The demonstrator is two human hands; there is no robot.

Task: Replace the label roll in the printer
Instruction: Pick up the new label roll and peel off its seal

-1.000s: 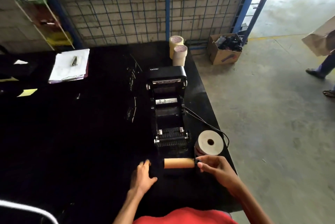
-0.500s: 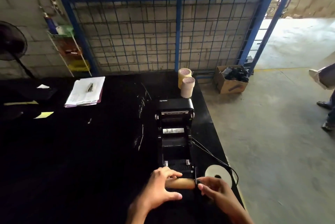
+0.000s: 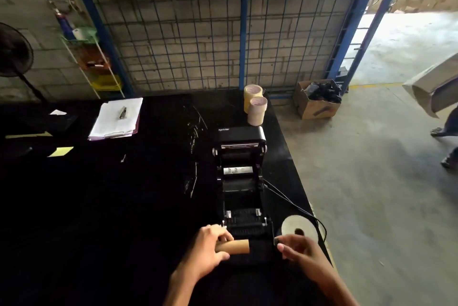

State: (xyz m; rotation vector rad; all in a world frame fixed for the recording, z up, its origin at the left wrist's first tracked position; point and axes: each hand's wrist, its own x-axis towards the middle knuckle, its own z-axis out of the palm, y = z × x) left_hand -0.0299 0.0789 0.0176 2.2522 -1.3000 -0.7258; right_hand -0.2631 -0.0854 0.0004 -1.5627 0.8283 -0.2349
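A black label printer lies open on the black table, its lid folded back toward the wall. Just in front of it, my left hand is closed around a bare brown cardboard core. The core sits on a black spindle, and my right hand pinches that spindle's black right end. A full white label roll rests on the table right of the printer, partly behind my right hand.
Two tape rolls stand behind the printer. A clipboard with papers lies at the back left. The printer's cable runs along the table's right edge. A cardboard box sits on the floor; a person walks at far right.
My left hand moved from the table onto the cardboard core and has slid it leftward, baring part of the spindle. My head tilted up, showing more of the wall.
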